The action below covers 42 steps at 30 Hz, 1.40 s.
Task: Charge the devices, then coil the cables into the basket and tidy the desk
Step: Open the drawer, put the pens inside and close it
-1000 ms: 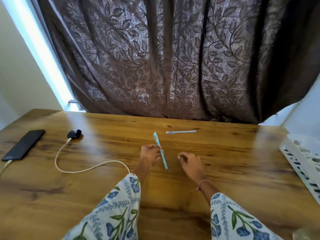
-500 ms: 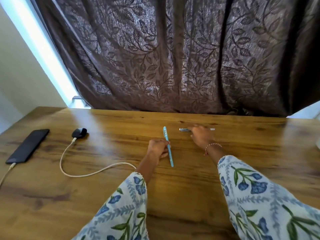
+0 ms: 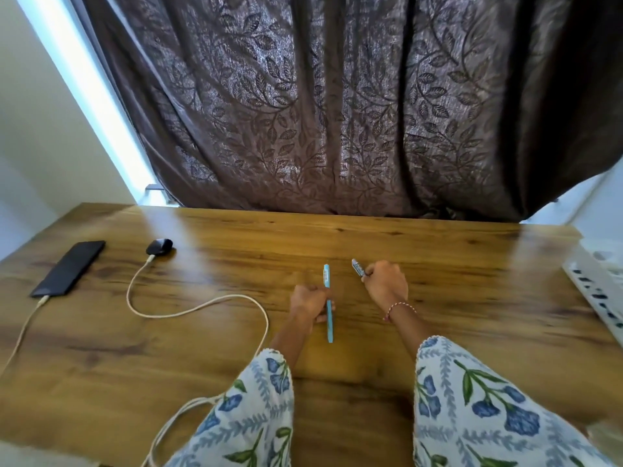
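Head view looks down over a wooden desk (image 3: 438,264) backed by a dark leaf-patterned curtain (image 3: 337,112). Near the middle of the desk, the left hand (image 3: 308,303) has its fingers curled round a blue pen (image 3: 328,303), which runs from about twelve o'clock down to six o'clock past the palm. Just to its right, at roughly one o'clock from it, the right hand (image 3: 384,284) is closed over a second, paler pen (image 3: 356,267); only the tip pokes out toward eleven o'clock, the rest being hidden in the fist.

Out at nine o'clock a black phone (image 3: 69,267) lies flat with a cable (image 3: 23,328) plugged into its near end. Beside it, toward ten o'clock, a small dark earbud case (image 3: 160,246) is joined to a white cable (image 3: 188,310) that loops across the wood and drops off the near edge by the left sleeve. At three o'clock, at the frame edge, sits a white slotted basket (image 3: 593,291); what it holds is too blurred to tell.

By my reading, charging is under way and the step in hand is tidying: loose pens are being gathered, one per hand. The next move likely calls for carrying both pens toward the basket at three o'clock, or to wherever they belong, keeping the left forearm clear of the white cable so it does not drag the case. The cables themselves remain uncoiled and connected, so that part is not yet done.
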Available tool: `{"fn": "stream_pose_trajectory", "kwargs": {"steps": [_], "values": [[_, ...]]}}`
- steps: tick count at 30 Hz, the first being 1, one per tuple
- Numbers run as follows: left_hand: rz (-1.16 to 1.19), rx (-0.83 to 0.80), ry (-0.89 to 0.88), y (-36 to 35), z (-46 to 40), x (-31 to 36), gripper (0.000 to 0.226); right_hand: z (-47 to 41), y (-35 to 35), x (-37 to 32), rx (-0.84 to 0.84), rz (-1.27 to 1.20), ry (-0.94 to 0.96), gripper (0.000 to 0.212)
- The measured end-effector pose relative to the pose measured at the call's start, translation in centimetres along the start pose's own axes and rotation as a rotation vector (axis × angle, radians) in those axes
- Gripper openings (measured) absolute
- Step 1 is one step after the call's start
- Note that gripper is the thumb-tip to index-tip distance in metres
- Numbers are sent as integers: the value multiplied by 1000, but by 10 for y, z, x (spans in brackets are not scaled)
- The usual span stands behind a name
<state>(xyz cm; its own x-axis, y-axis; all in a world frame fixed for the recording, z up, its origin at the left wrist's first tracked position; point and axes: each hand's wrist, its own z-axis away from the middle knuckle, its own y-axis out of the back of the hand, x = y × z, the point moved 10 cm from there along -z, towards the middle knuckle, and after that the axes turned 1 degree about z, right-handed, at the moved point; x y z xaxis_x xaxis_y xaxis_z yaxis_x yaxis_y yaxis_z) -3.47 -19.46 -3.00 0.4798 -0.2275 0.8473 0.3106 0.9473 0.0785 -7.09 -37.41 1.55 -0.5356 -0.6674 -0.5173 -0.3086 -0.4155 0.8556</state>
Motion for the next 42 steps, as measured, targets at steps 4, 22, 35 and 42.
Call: {"fn": "stream_pose_trajectory", "kwargs": {"steps": [4, 22, 35, 42], "values": [[43, -1, 0, 2, 35, -23, 5, 55, 7, 10, 31, -137, -92, 14], [-152, 101, -256, 72, 204, -138, 15, 301, 8, 58, 80, -315, -238, 15], [-470, 130, 13, 60, 224, -263, 16, 399, -46, 131, -25, -177, -424, 16], [-516, 183, 82, 62, 207, -276, 21, 389, -71, 147, -86, -156, -500, 21]]}}
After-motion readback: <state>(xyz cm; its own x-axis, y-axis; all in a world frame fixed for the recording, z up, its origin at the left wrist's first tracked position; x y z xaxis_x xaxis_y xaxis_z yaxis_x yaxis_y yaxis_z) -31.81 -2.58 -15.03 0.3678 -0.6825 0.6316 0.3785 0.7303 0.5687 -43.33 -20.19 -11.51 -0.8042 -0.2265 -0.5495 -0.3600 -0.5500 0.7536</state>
